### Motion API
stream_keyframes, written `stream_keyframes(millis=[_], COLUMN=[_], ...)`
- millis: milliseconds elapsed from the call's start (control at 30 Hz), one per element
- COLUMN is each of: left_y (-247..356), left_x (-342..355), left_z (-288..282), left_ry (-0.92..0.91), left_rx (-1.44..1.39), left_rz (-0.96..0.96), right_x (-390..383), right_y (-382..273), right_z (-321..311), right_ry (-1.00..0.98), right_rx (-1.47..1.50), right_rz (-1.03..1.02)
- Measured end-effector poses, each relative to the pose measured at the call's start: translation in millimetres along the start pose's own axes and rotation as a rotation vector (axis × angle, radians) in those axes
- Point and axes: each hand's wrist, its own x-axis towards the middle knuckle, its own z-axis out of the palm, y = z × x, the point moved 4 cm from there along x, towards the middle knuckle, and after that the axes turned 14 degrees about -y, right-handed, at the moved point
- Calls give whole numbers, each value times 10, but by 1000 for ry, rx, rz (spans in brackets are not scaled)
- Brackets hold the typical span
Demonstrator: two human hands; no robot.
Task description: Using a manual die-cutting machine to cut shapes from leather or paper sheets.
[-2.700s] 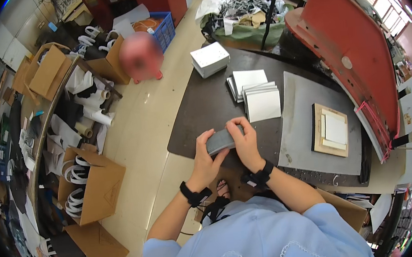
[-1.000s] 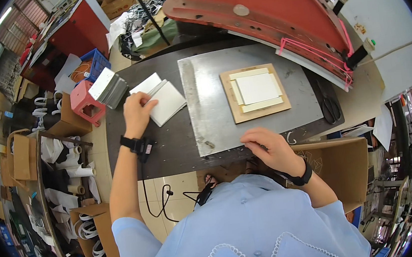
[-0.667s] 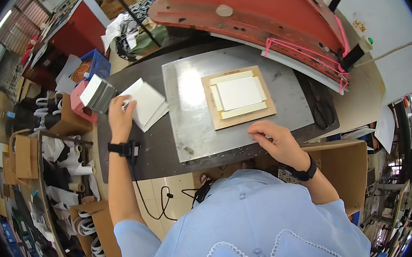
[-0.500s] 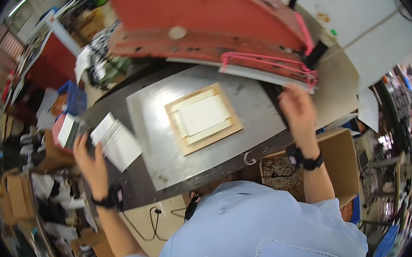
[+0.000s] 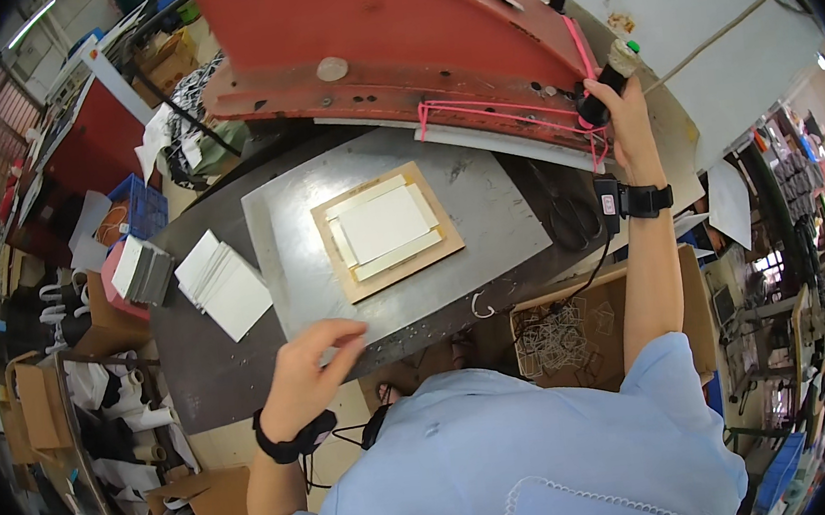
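My right hand (image 5: 631,119) is wrapped around a black upright handle (image 5: 607,94) with a green button on top, at the right end of a red press arm (image 5: 389,29). Over the front edge of a grey metal plate (image 5: 278,221) hovers my left hand (image 5: 312,371), empty, its fingers curved and the thumb apart. On that plate lies a square wooden board (image 5: 451,238). Pale strips (image 5: 401,262) on the board border a white card (image 5: 384,224). Left of the plate, a fanned pile of white cards (image 5: 233,291) rests on the dark table.
A second card stack (image 5: 143,273) stands at the table's left, by a blue crate (image 5: 148,207). Dark scissors (image 5: 570,221) lie right of the plate. Below the table's right edge, a cardboard box (image 5: 639,309) holds thin white frame-shaped scraps (image 5: 554,338). A pink cord (image 5: 497,108) is tied along the press arm.
My right hand has moved up and right and taken hold of the black handle. My left hand has left the card stacks, moving right and nearer to me.
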Motion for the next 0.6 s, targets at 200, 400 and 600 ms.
stream_keyframes(millis=[200, 400, 600], left_y=[389, 739, 960], left_x=[86, 337, 522], left_z=[193, 203, 252], left_ry=[-259, -264, -71], left_rx=[-234, -311, -192], left_rz=[130, 313, 542], right_x=[-363, -1124, -1609], right_y=[-164, -575, -745], right_z=[153, 667, 566], right_ry=[-19, -200, -341], right_rx=[-64, -24, 26], right_rz=[-53, -23, 1])
